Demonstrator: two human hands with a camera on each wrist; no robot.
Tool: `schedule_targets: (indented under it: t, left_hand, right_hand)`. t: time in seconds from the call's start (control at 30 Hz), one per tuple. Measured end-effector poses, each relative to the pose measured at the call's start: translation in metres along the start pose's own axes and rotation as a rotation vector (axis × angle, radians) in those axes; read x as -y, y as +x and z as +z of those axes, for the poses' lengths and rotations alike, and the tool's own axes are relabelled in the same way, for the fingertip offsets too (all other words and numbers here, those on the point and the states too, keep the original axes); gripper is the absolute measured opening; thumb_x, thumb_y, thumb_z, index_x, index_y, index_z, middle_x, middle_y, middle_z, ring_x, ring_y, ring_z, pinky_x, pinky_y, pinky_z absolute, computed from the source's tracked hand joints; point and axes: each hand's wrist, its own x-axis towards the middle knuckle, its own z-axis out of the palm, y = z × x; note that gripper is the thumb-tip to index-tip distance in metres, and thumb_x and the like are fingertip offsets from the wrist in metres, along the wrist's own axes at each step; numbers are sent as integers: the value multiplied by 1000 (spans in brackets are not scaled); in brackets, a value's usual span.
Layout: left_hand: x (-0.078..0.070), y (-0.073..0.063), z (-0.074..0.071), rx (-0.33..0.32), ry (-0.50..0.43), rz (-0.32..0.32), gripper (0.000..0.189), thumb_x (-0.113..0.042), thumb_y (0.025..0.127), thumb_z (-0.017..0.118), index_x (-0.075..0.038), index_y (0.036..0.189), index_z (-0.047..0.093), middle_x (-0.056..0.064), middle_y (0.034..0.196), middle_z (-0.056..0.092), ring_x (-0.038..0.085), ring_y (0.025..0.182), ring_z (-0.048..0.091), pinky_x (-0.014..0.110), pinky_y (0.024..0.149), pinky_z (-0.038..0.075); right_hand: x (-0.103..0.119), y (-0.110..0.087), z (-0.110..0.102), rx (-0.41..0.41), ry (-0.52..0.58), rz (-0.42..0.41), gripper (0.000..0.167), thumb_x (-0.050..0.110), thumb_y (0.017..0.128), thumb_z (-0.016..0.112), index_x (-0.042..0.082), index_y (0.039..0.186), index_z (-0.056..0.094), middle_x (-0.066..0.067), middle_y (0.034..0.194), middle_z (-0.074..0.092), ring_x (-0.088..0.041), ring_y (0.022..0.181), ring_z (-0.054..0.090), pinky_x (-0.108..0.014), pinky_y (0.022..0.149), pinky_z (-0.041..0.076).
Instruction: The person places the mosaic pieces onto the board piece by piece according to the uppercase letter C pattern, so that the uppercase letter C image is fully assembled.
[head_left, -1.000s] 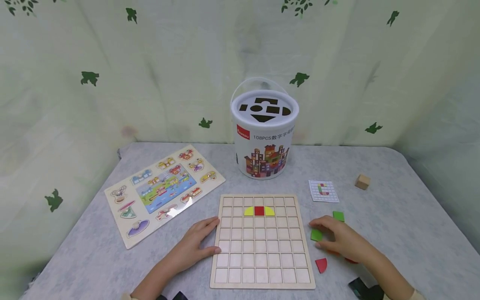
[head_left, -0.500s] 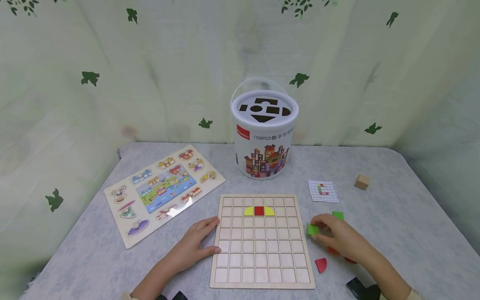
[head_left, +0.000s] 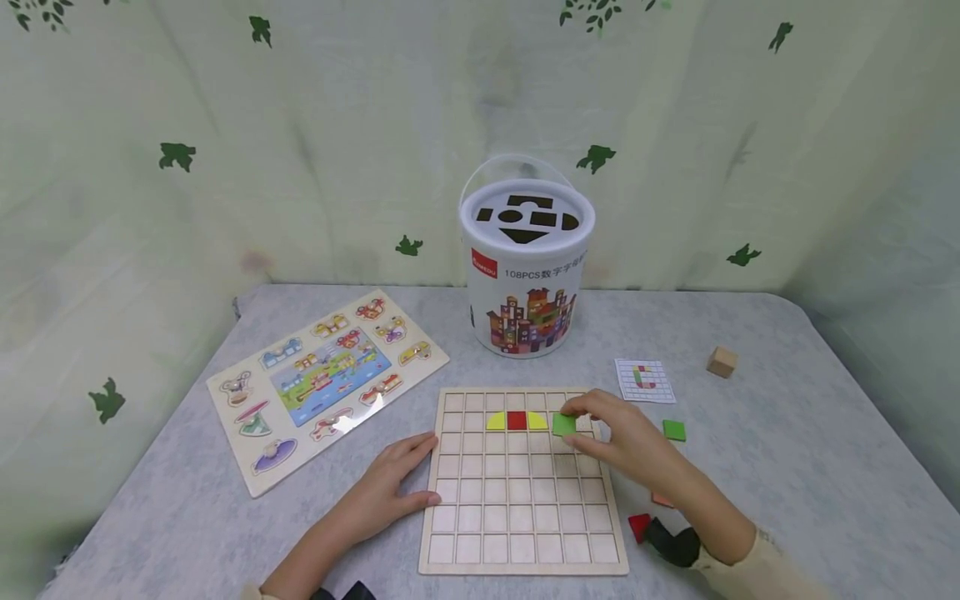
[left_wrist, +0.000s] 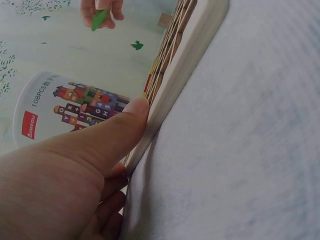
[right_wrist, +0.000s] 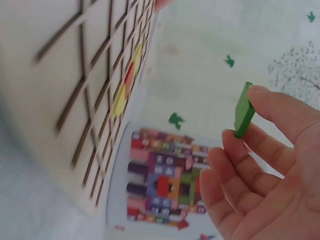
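Observation:
My right hand [head_left: 633, 442] pinches a green square tile [head_left: 564, 425] between thumb and fingers, over the upper right of a wooden grid board [head_left: 521, 521]. In the right wrist view the tile [right_wrist: 244, 112] is held on edge, clear of the board. A red square tile [head_left: 516, 421] lies in the grid's second row, between yellow rounded tiles [head_left: 496, 422] on either side. My left hand [head_left: 384, 483] rests at the board's left edge. The left wrist view shows its thumb [left_wrist: 127, 122] pressed to the board's side, with the other fingers partly hidden.
Right of the board lie a green tile [head_left: 674, 430], an orange tile [head_left: 662, 499], a red tile [head_left: 640, 527], a pattern card [head_left: 645, 381] and a wooden cube [head_left: 722, 362]. A white bucket [head_left: 525, 275] stands behind; a picture puzzle [head_left: 327, 392] lies left.
My right hand has picked up the green tile from the tabletop and carried it left and away from me, over the board. The left hand stays where it was.

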Motion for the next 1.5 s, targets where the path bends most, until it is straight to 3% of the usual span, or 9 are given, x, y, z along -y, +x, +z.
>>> schedule_targets:
  t: [0.13, 0.23, 0.4, 0.67, 0.77, 0.9, 1.07, 1.27, 1.5]
  left_hand:
    - [0, 0, 0, 0, 3, 0, 76, -47, 79, 61, -5, 138, 36, 7, 139, 34, 31, 126, 29, 52, 96, 28]
    - [0, 1, 0, 3, 5, -3, 77, -48, 79, 61, -5, 138, 36, 7, 140, 34, 31, 126, 29, 52, 96, 27]
    - [0, 2, 0, 4, 11, -4, 77, -48, 79, 61, -5, 138, 36, 7, 139, 34, 31, 126, 29, 52, 97, 27]
    - [1, 2, -1, 5, 9, 0, 77, -48, 79, 61, -5, 138, 36, 6, 140, 34, 31, 126, 29, 52, 97, 27]
    - [1, 2, 0, 5, 7, 2, 77, -48, 79, 61, -5, 138, 36, 6, 140, 34, 31, 126, 29, 52, 97, 27]
    - [1, 2, 0, 3, 4, 6, 77, -48, 79, 61, -6, 138, 36, 6, 140, 34, 31, 126, 29, 52, 96, 27]
    - [2, 1, 1, -4, 2, 11, 77, -48, 79, 61, -6, 138, 36, 6, 140, 34, 31, 125, 30, 52, 96, 27]
    - [1, 1, 1, -10, 11, 16, 76, -48, 79, 61, -5, 138, 36, 6, 139, 35, 31, 125, 30, 52, 96, 28]
    - [0, 1, 1, -14, 18, 18, 76, -46, 79, 62, -5, 137, 37, 7, 138, 36, 31, 125, 31, 52, 96, 28]
  right_hand:
    - [10, 17, 10, -30, 58, -79, 28, 24, 82, 67, 16, 108, 60, 10, 105, 58, -8, 98, 53, -34, 80, 47]
    - [14, 27, 19, -34, 109, -92, 28, 22, 83, 66, 14, 109, 60, 9, 105, 57, -11, 97, 53, -36, 80, 46]
    - [17, 40, 36, 2, 172, -53, 27, 20, 83, 66, 12, 109, 61, 6, 103, 57, -20, 93, 54, -37, 78, 46]
    - [3, 45, 59, 138, 172, 42, 26, 18, 81, 68, 9, 104, 61, 6, 92, 56, -14, 85, 53, -28, 74, 47]
    - [-3, 45, 65, 199, 136, 48, 26, 21, 80, 69, 11, 103, 61, 7, 93, 55, -11, 83, 51, -25, 72, 45]
    - [-7, 46, 72, 237, 36, -9, 27, 24, 80, 69, 13, 104, 61, 8, 96, 55, -8, 81, 49, -24, 71, 43]
    - [-7, 47, 75, 231, -37, -44, 28, 27, 80, 69, 14, 103, 62, 7, 96, 54, -7, 82, 48, -24, 73, 43]
    - [-7, 46, 75, 237, -47, -41, 24, 24, 82, 67, 13, 103, 62, 7, 98, 54, -7, 87, 48, -26, 78, 42]
    - [-4, 48, 76, 222, -63, -65, 23, 23, 84, 65, 13, 105, 63, 5, 95, 54, -7, 83, 48, -25, 74, 43]
